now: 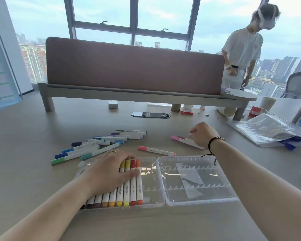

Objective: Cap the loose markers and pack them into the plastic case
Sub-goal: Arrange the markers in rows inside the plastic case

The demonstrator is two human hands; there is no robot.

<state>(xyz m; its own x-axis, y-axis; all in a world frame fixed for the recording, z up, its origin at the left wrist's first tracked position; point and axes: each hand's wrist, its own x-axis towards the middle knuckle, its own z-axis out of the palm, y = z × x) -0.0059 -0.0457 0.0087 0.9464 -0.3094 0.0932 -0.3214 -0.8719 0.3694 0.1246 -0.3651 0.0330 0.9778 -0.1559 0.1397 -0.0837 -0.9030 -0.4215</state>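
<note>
We take the open clear plastic case [161, 180] as our landmark. Its left half holds a row of capped markers [129, 190] running from dark brown through yellows to red and orange, packed side by side against the left end — the right part of that half shows bare slots. The hinged half to the right [198, 180] holds no markers, only what looks like a slip of paper.

Our left hand [109, 171] lies flat over the packed row, fingers straight and spread, pressing the markers down into their slots. Our right hand [202, 134] is up beyond the case's far right corner, fingers curled at the end of a pink marker [182, 141]; whether they have closed on it, we cannot tell.

We judge the job roughly a third done. Another pink marker [156, 151] lies just beyond the case's far edge, and a fan of blue, green and purple markers [101, 145] sits beyond its far left corner, all apparently capped already. What is left is mostly packing — the pinks next, by the look of it, then the cool colours.
</note>
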